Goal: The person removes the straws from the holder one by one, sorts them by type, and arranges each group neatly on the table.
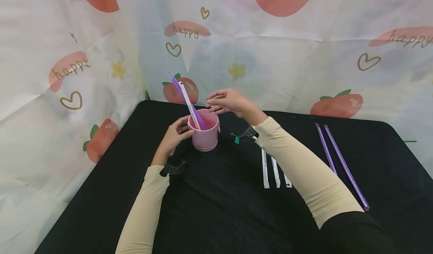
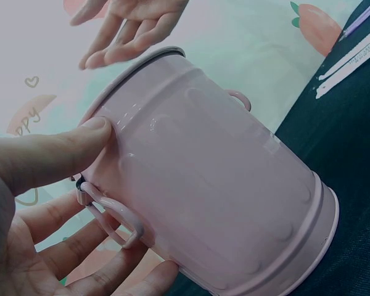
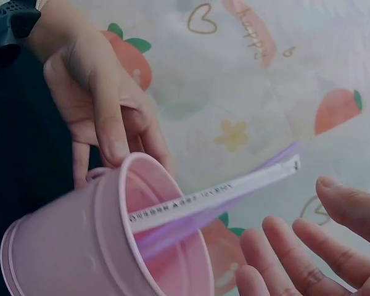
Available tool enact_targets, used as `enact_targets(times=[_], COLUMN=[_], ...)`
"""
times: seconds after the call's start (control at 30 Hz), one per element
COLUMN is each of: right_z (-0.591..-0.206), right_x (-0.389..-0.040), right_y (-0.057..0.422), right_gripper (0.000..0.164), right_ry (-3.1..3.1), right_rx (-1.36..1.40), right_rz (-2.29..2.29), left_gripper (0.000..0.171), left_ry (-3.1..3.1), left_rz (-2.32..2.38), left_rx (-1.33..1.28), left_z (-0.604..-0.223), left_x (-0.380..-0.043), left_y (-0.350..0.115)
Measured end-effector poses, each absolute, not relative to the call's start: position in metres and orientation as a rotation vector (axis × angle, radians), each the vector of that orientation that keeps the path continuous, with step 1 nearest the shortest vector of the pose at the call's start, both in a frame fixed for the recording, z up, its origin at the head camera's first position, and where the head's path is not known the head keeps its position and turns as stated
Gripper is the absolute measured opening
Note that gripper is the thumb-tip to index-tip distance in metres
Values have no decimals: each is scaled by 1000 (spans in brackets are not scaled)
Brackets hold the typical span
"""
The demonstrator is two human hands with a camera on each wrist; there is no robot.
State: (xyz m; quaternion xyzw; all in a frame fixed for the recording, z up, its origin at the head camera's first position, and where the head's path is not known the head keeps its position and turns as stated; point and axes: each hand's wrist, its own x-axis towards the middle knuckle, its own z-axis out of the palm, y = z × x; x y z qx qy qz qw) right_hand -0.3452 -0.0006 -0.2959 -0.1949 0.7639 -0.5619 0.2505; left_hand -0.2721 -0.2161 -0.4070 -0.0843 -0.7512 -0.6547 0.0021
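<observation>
A small pink bucket [image 1: 205, 138] with loop handles on its sides stands upright on the black table. Leaning out of it are a white paper-wrapped straw [image 3: 216, 190] with printed text and purple strips [image 3: 191, 225] that look like wrapped straws. My left hand [image 1: 173, 138] holds the bucket from the left, thumb near the rim and fingers along the side by a handle [image 2: 114, 216]. Just right of the bucket's mouth, my right hand [image 1: 230, 102] hovers with its fingers extended, holding nothing. It is apart from both the rim and the straws.
Several white paper-wrapped straws [image 1: 265, 169] lie right of the bucket, partly hidden by my right forearm. Farther right are two long purple sticks [image 1: 346, 167]. A small green piece [image 1: 237, 140] lies near my right wrist. A printed cloth [image 1: 280, 66] hangs behind the table.
</observation>
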Motion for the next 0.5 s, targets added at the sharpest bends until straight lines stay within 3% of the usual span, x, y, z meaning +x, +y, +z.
enact_targets(times=[0.5], right_z=[-315], right_x=[-345], right_y=[-34], right_gripper=[32], right_ry=[2161], right_rx=[-512], right_rz=[-1520], left_gripper=[57], left_ry=[-2355], left_rz=[-2082], left_rx=[-261], left_z=[-411], left_x=[-276], left_y=[-218])
